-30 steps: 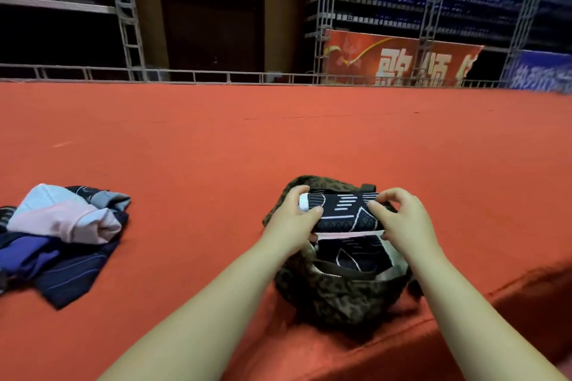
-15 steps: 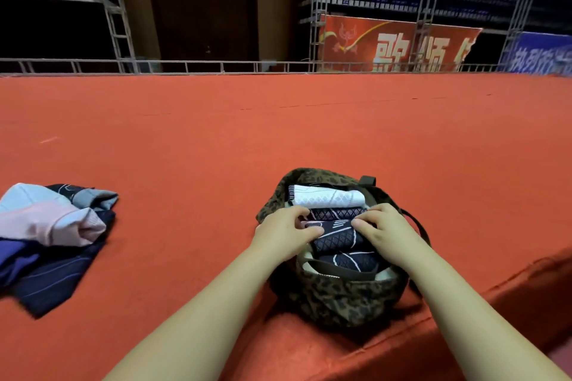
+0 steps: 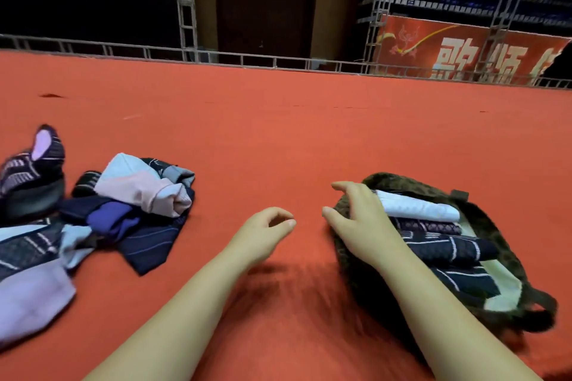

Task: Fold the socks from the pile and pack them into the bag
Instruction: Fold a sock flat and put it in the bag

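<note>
You look over a wide red carpet (image 3: 278,133) in a big dark hall. The sock pile (image 3: 93,219) lies on your left. The bag (image 3: 501,297) lies on your right, with folded socks (image 3: 445,244) inside lying crosswise. Your left hand (image 3: 263,235) hangs loosely curled, holding nothing. Your right hand (image 3: 362,223) has spread, relaxed fingers over the bag's rim.

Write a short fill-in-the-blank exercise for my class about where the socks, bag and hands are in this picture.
1. The folded socks lie inside the ____.
2. The sock pile lies to the ____ of the bag.
3. The ____ hand rests on the bag's rim.
4. The left hand holds ____.

Missing words: bag; left; right; nothing
</note>
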Available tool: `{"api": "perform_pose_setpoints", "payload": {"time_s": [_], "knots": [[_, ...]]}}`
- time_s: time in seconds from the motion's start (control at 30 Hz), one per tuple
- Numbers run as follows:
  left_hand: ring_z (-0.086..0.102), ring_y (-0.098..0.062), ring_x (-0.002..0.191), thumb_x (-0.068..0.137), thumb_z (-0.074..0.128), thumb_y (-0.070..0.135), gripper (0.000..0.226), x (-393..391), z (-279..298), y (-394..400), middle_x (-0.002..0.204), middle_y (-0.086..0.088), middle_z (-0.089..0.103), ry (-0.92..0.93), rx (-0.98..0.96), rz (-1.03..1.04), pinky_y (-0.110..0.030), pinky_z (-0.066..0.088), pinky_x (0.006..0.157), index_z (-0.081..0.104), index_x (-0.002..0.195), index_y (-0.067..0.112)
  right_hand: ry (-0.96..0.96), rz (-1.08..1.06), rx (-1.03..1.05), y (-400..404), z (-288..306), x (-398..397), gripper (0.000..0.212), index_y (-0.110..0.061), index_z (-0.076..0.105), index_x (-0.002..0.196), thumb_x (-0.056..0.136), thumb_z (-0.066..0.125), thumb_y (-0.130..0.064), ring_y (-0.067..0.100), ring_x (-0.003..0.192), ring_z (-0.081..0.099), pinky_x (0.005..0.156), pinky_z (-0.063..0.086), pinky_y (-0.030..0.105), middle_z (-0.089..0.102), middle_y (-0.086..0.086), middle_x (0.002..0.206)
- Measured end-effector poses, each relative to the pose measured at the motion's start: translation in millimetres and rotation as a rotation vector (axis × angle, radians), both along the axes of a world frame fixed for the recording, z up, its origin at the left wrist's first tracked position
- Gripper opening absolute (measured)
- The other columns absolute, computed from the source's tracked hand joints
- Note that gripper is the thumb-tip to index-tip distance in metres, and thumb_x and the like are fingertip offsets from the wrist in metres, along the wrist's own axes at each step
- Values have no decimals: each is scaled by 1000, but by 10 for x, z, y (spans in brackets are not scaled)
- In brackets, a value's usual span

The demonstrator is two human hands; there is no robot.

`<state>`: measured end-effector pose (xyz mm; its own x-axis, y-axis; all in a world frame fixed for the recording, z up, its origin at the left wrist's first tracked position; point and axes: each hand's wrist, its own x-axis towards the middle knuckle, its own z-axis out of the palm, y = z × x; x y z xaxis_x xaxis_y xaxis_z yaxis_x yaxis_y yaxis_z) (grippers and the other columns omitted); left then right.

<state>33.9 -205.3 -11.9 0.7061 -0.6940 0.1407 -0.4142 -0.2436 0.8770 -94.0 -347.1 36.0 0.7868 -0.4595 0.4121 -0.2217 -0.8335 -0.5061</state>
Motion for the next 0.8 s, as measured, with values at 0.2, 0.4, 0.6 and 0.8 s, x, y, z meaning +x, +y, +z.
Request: {"api": "perform_pose_setpoints", "payload": {"time_s": [0.2, 0.4, 0.6, 0.8], "knots": [[59, -3, 84, 87, 60, 30, 9, 538, -248, 1124, 85, 18, 64, -62, 109, 150, -29, 47, 88, 60, 82, 37, 194, 230, 241, 804, -462, 899, 43, -18, 50, 129, 89, 61, -29, 16, 120, 49, 104, 35, 28, 49, 4, 130], [59, -3, 80, 83, 63, 29, 9, 889, -519, 1902, 84, 15, 64, -136, 193, 405, -19, 42, 69, 60, 77, 36, 246, 346, 381, 1425, -913, 1440, 36, -17, 53, 124, 90, 61, -26, 10, 105, 52, 96, 38, 24, 53, 3, 126], [54, -9, 94, 60, 63, 61, 55, 1048, -761, 2125, 96, 10, 58, -292, 317, 393, -28, 44, 87, 68, 104, 28, 140, 336, 345, 1528, -1176, 1563, 23, -27, 56, 110, 88, 62, -23, 8, 100, 56, 96, 43, 30, 57, -6, 113], [54, -3, 80, 74, 76, 14, 16, 1163, -724, 2055, 80, 15, 57, -363, 201, 318, -23, 43, 81, 69, 74, 29, 7, 350, 556, 1461, -1177, 1541, 16, -27, 60, 101, 88, 63, -18, 3, 92, 57, 85, 52, 39, 62, -6, 107]]}}
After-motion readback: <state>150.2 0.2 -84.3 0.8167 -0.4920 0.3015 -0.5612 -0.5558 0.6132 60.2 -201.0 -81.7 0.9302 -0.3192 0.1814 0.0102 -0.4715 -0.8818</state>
